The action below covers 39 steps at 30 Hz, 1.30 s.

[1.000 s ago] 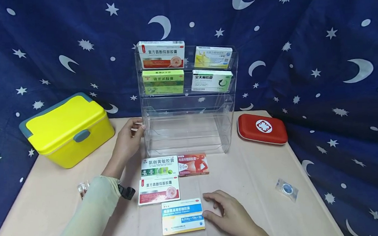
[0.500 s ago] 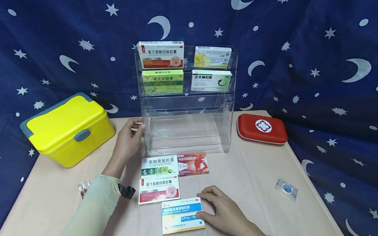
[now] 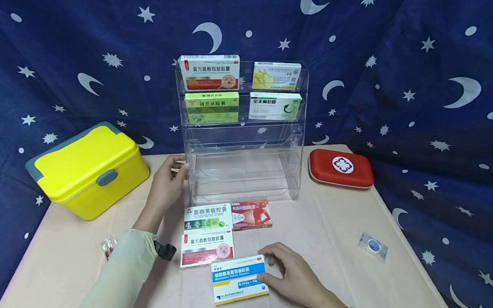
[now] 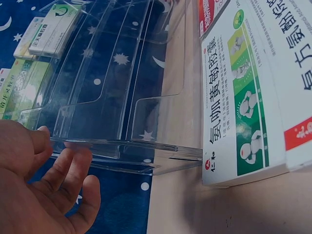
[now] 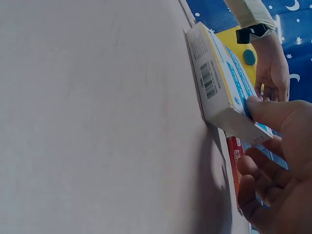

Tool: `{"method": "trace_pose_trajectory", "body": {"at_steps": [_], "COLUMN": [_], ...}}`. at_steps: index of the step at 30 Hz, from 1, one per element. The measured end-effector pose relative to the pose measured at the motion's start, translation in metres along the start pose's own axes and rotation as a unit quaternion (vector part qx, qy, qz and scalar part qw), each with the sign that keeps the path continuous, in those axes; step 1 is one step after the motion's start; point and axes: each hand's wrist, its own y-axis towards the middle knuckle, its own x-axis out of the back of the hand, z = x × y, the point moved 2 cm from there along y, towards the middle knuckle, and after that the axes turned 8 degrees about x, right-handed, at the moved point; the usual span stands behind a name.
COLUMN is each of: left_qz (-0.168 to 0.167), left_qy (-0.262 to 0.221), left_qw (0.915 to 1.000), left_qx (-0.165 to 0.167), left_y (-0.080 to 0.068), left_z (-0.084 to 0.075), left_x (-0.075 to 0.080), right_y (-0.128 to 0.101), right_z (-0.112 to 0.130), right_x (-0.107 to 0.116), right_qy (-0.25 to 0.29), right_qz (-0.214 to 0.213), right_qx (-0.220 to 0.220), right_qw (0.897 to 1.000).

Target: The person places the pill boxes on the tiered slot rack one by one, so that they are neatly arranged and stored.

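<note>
In the head view, my left hand (image 3: 166,181) holds the left side edge of a clear plastic display rack (image 3: 244,185); the left wrist view has its thumb and fingertips right at that side panel. My right hand (image 3: 295,277) pinches the right end of a blue-and-white medicine box (image 3: 240,290), thumb on its printed face. The right wrist view shows that medicine box tilted, one long edge close over the table. Beyond it lie a red-and-white medicine box (image 3: 207,250), a green-and-white one (image 3: 208,217) and a red one (image 3: 252,215), all flat before the rack.
Several medicine boxes stand on the rack's upper two tiers, including a green box (image 3: 213,109). A yellow case (image 3: 89,170) is at left, a red first-aid pouch (image 3: 340,169) at right. A small clear packet (image 3: 373,247) lies at right; another small item (image 3: 109,245) sits by my left sleeve.
My right hand has moved left onto the blue-and-white medicine box, gripped its right end and tilted it up slightly. My left hand stays at the rack's side.
</note>
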Motion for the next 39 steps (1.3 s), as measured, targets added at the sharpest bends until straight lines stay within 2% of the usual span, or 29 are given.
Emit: {"method": "trace_pose_trajectory", "body": {"at_steps": [6,14,18,24,33,39], "left_qz": [-0.007,-0.03,-0.029,-0.019,-0.016,-0.012], "left_qy": [0.01,-0.008,-0.009,-0.011,-0.019,-0.017], "left_qw": [0.9999,0.9992,0.9993,0.9992,0.9995,0.9996], "left_qx": [-0.008,-0.024,-0.02,-0.034,-0.019,-0.019], "left_y": [-0.001,-0.001,-0.001,-0.001,-0.002,-0.002], "left_z": [-0.002,-0.003,-0.003,-0.005,-0.004,-0.005], "left_x": [0.001,0.007,0.007,0.007,0.008,0.005], "right_y": [0.0,-0.002,-0.005,-0.012,-0.017,-0.009], "right_z": [-0.003,-0.002,-0.001,0.003,0.002,-0.001], "right_x": [-0.001,-0.005,-0.006,-0.004,-0.001,0.003], "right_qy": [0.036,0.107,0.13,0.125,0.141,0.187], "right_qz": [-0.008,-0.002,-0.007,-0.027,-0.015,-0.038], "right_qx": [-0.012,-0.021,0.008,0.064,0.076,0.109], "right_qw": [0.999,0.994,0.991,0.99,0.987,0.976]}}
